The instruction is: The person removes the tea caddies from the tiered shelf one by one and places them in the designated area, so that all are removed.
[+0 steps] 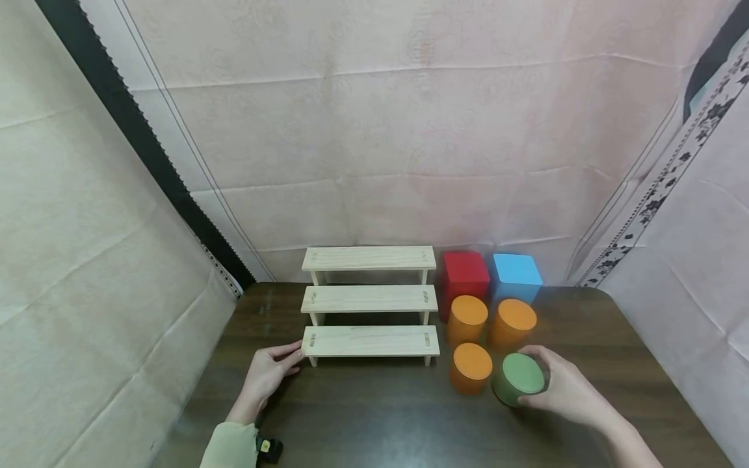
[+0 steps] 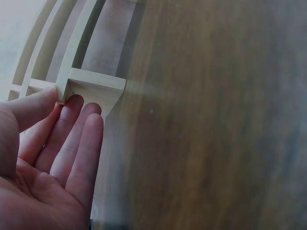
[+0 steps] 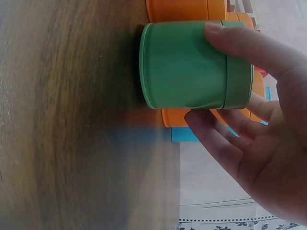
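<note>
A pale wooden three-step display stand (image 1: 370,341) is on the dark table. My left hand (image 1: 270,374) pinches the left end of its lowest step between thumb and forefinger; in the left wrist view the other fingers (image 2: 86,153) extend loosely below the board. My right hand (image 1: 564,387) grips a round green tin (image 1: 523,375) with a lid, thumb on one side and fingers on the other. Three orange tins stand close by: one (image 1: 471,364) left of the green tin, the others (image 1: 468,315) (image 1: 515,318) behind.
A red box (image 1: 465,273) and a blue box (image 1: 517,273) stand at the back, right of the stand. The brown table (image 1: 374,416) is enclosed by pale cloth hung behind and on both sides. A small black device (image 1: 270,448) is at my left wrist.
</note>
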A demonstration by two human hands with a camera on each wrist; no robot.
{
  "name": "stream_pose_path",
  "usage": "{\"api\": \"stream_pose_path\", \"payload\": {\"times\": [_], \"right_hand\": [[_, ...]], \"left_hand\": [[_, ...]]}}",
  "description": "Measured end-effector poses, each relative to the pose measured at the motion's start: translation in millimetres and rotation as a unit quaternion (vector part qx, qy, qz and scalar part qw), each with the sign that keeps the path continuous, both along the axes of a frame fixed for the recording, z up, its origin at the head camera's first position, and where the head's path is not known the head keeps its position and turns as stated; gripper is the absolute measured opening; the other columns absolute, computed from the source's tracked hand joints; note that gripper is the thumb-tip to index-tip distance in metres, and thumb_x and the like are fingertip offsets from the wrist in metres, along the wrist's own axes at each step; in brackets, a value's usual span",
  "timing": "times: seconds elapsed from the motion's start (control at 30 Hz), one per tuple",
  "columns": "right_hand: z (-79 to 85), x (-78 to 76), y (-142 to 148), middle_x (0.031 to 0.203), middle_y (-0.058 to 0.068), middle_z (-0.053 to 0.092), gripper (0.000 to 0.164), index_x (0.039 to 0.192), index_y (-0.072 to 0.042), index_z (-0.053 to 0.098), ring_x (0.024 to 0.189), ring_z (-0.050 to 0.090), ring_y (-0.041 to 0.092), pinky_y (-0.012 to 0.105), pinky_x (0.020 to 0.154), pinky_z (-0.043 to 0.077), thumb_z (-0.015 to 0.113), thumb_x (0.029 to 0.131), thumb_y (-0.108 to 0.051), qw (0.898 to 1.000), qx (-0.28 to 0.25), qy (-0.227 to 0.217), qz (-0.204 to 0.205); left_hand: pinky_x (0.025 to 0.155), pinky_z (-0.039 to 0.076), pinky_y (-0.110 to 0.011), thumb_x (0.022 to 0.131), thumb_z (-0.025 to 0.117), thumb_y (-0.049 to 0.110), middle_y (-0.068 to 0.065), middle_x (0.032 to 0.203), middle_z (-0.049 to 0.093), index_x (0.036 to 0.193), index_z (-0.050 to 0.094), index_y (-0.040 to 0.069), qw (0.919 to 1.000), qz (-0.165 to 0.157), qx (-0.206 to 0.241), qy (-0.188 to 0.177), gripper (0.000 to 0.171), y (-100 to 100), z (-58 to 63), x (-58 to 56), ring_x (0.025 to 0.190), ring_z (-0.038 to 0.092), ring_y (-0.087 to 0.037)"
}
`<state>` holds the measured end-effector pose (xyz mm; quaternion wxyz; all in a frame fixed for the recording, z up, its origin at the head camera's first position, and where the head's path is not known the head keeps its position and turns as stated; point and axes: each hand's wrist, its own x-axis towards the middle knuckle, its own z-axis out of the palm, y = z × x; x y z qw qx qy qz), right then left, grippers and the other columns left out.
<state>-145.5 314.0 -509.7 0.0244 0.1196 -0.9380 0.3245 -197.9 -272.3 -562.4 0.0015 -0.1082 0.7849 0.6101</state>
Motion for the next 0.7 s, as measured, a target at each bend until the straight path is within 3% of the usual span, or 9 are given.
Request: {"api": "stream_pose_path", "payload": {"times": [0.4, 0.53, 0.63, 0.7], "right_hand": [[-9.0, -4.8, 1, 0.13, 0.006, 0.069, 0.091, 0.139, -0.011, 0.063, 0.105, 0.064, 0.022, 0.04, 0.083, 0.058, 0.106, 0.063, -0.033, 1.0, 0.005, 0.017, -0.007], [-6.2, -2.9, -1, 0.14, 0.01, 0.065, 0.096, 0.146, -0.01, 0.06, 0.119, 0.063, 0.029, 0.052, 0.095, 0.058, 0.105, 0.066, -0.037, 0.999, 0.019, 0.03, -0.004], [6.9, 4.7, -4, 0.144, 0.011, 0.063, 0.094, 0.148, -0.011, 0.06, 0.128, 0.06, 0.036, 0.065, 0.101, 0.052, 0.103, 0.07, -0.041, 0.998, 0.029, 0.057, -0.005], [19.8, 9.5, -8, 0.143, 0.01, 0.062, 0.087, 0.146, -0.013, 0.062, 0.131, 0.058, 0.038, 0.068, 0.101, 0.051, 0.1, 0.074, -0.044, 0.995, 0.039, 0.088, -0.012]], "left_hand": [[0.083, 0.066, -0.032, 0.099, 0.081, 0.017, -0.016, 0.136, 0.071, 0.129, 0.078, 0.003, 0.9998, -0.007, -0.014, 0.012, 0.033, -1, 1.9, -1.3, 0.111, 0.074, -0.024], [0.089, 0.066, -0.039, 0.101, 0.078, 0.026, -0.016, 0.136, 0.071, 0.133, 0.077, 0.006, 0.9957, -0.023, -0.088, 0.021, 0.037, -8, 5.7, 2.4, 0.117, 0.072, -0.029], [0.097, 0.062, -0.047, 0.106, 0.072, 0.033, -0.015, 0.137, 0.071, 0.138, 0.074, 0.007, 0.9854, -0.036, -0.16, 0.046, 0.041, -12, 12.6, 6.9, 0.123, 0.069, -0.032], [0.102, 0.059, -0.052, 0.109, 0.066, 0.036, -0.015, 0.139, 0.07, 0.141, 0.071, 0.007, 0.9749, -0.037, -0.202, 0.085, 0.043, -12, 20.3, 9.5, 0.127, 0.067, -0.033]]}}
